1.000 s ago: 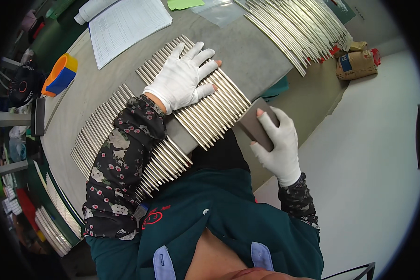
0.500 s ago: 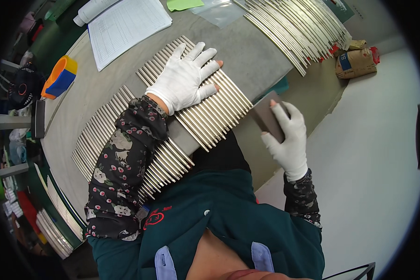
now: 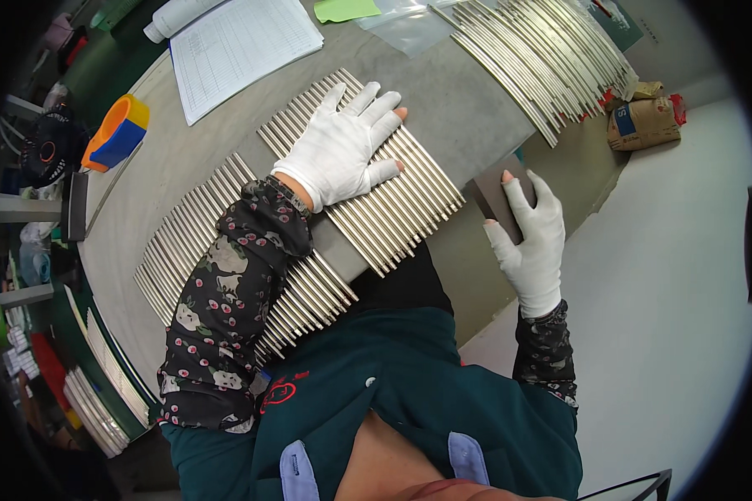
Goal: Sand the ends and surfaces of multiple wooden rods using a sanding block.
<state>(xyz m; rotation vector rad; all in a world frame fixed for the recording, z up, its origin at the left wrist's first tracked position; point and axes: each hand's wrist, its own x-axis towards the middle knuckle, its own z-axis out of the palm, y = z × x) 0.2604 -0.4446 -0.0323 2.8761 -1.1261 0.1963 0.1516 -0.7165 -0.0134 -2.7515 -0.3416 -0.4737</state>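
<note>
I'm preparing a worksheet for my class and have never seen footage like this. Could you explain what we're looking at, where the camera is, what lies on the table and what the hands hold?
There is no machine here: a person wears a wide fisheye camera on the head, looking down at their own arms, so straight edges bend near the rim. Both hands wear white gloves. The left hand lies flat, fingers spread, on a row of thin metal rods laid side by side on the grey table. The right hand holds a small dark flat block at the table's edge. More rods lie under the left forearm, and another bundle at the far side. Also there: a printed sheet, an orange-and-blue tape roll and a brown packet.
</note>
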